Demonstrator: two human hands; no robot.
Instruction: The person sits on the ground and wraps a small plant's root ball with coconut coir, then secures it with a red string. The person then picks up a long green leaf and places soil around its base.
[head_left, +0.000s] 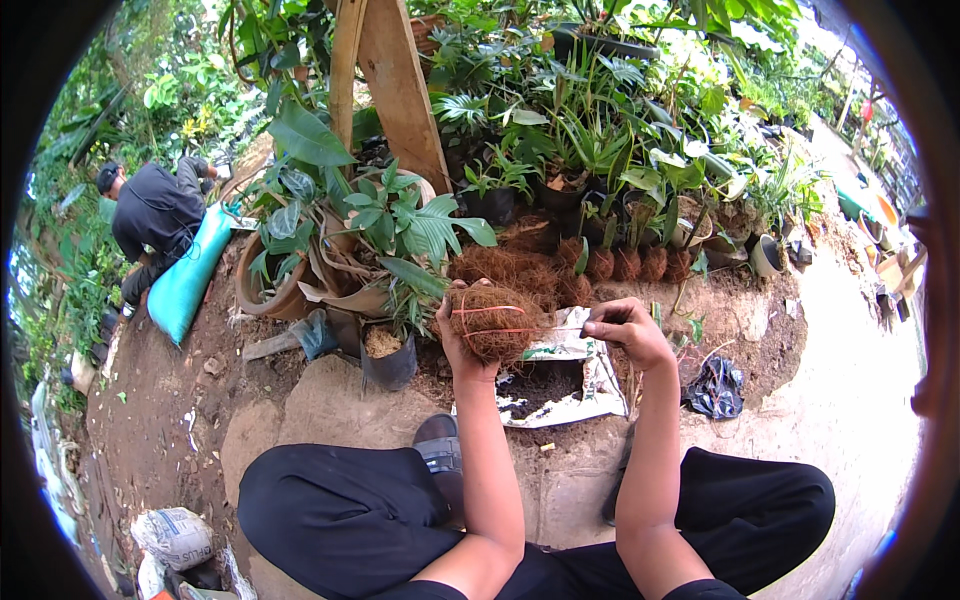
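Observation:
A ball of brown coconut fibre (499, 349) rests in my left hand (461, 352), whose fingers curl around its far left side. Red plastic twine (487, 309) crosses the ball in two bands. One end of it stretches to the right, pinched between thumb and fingers of my right hand (634, 330). Below the hands lies a white sack (604, 405) with its mouth open and dark soil (544, 386) inside. Beyond the ball is a heap of loose coconut fibre (502, 266).
Several finished fibre balls (627, 265) with plants stand in a row. A terracotta pot (259, 289) and a black polybag (390, 364) are left of centre. A crumpled black plastic bag (716, 386) lies right. Another person (161, 206) crouches by a turquoise sack (191, 270).

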